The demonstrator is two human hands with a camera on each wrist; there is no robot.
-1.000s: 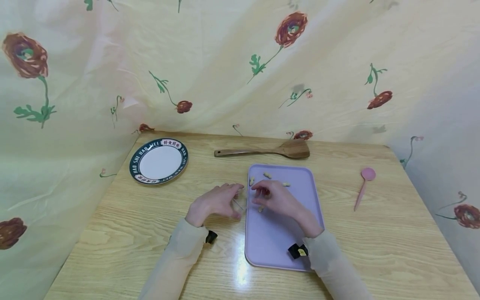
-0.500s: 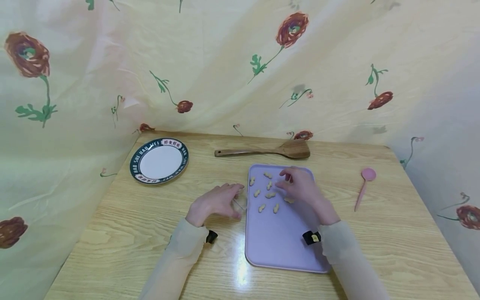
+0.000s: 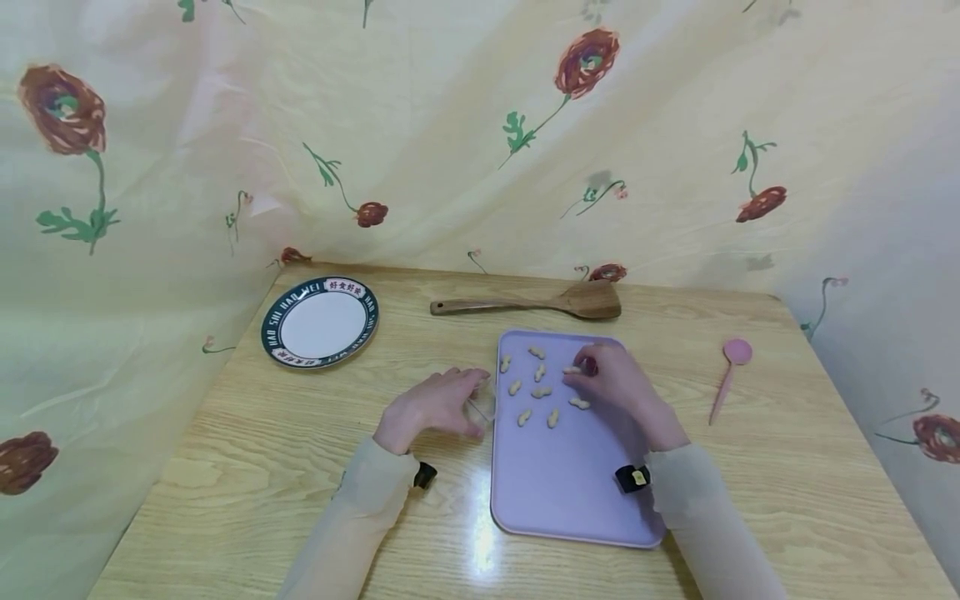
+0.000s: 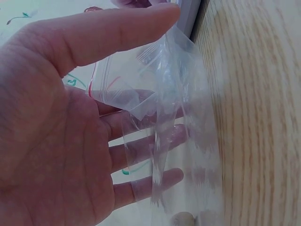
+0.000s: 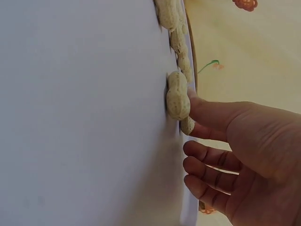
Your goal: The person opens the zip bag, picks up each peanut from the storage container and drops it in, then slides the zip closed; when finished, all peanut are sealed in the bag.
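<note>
Nearest you are your two pale sleeves [image 3: 337,529], then two black wrist bands [image 3: 632,478], one per arm. Before you, on the wood-grain table [image 3: 795,483], lies one lilac tray [image 3: 570,492].

Your left hand [image 3: 427,407], just beside the tray's left edge, is spread wide, thumb well away from the long, straight fingers, with one bag [image 4: 202,155] against them. The bag is thin, clear and creased, with fine ridges and a red line near its mouth; one rounded tan shape shows low in it.

You can count nine peanuts [image 3: 553,417] on the tray, all in its farther half and mostly well apart. They are in the shell, pale tan, two-lobed with a narrow waist, the skin finely pitted. Your right hand [image 3: 621,385] has one of the nine, toward the tray's far right, lightly pinched between thumb and forefinger; its other three fingers are bent, clear of it.

Farther off to your right is one pink spoon [image 3: 737,352]; to your left, one white plate [image 3: 318,327] with a dark lettered rim. Beyond the tray lies one wooden spatula [image 3: 528,303], and behind everything hangs a flowered cloth [image 3: 450,125].
</note>
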